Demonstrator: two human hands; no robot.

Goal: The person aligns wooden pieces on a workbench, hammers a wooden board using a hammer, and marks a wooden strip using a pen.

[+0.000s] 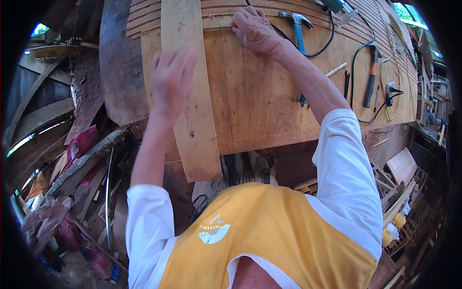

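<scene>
My left hand [173,79] is smeared by motion over the left edge of a long pale board [192,111]; its fingers look bent, but their grip is unclear. The board runs from the far side across the wooden panel [255,106] and overhangs the near edge. My right hand [257,32] rests at the panel's far part, fingers curled down beside a thin wooden strip [216,22]. What lies under those fingers is hidden. Just right of that hand is a claw hammer [299,36] with a blue handle.
Rows of thin slats [144,17] cover the far side. To the right lie an orange-and-black handled hammer [370,79], a white stick [336,70], black cords and a power socket [391,89]. A green power tool [335,6] sits far right. Scrap wood and plastic sheeting [53,221] crowd the left floor.
</scene>
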